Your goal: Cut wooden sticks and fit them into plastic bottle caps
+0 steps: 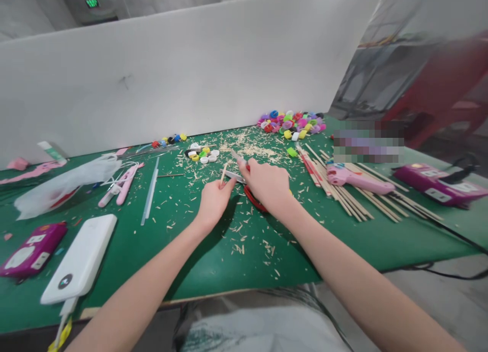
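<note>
Between the fingers of my left hand (213,202) a short wooden stick (223,172) stands up, pale and thin. My right hand (267,184) is closed round the red handles of a pair of scissors (235,177). The blades are apart and point left, one of them close beside the stick. Wood shavings (247,148) lie all about both hands. Beyond them sits a small group of white, yellow, green and black bottle caps (206,153). A bundle of long wooden sticks (348,199) lies to the right of my right hand.
A pink glue gun (358,180) rests across the sticks, near a purple power strip (438,184). A heap of colourful caps (292,124) stands by the white partition (183,72). At left are clear glue sticks (150,192), a plastic bag (68,184) and a white power bank (80,258).
</note>
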`<state>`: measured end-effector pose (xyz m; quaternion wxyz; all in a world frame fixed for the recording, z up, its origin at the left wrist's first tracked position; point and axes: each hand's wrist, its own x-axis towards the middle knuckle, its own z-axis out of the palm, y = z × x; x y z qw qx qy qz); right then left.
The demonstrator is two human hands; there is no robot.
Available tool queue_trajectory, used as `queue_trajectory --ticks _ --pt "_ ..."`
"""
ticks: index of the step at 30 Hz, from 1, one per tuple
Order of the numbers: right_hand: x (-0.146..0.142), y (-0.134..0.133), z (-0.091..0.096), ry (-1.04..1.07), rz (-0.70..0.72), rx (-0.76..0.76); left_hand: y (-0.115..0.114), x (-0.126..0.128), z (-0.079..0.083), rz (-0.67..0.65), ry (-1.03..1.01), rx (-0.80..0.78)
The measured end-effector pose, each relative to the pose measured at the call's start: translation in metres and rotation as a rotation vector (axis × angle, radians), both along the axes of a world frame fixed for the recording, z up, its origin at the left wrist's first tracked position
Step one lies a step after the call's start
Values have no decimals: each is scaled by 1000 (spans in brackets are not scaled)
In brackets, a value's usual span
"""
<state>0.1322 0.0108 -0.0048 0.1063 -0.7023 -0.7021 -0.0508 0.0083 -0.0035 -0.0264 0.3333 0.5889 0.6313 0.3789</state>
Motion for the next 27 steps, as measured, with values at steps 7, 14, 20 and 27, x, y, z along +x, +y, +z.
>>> queue_trajectory --ticks 7,14,20,27 --pt "12 2 -8 -68 329 -76 -1 -5 3 -23 -96 -83" --pt "0 -3 -7 -125 242 -65 1 -6 7 -6 161 58" --pt "-21 -4 -10 -41 154 -65 5 -9 8 5 212 6" --pt "5 15 -13 -5 -56 12 -5 4 4 -12 190 103"
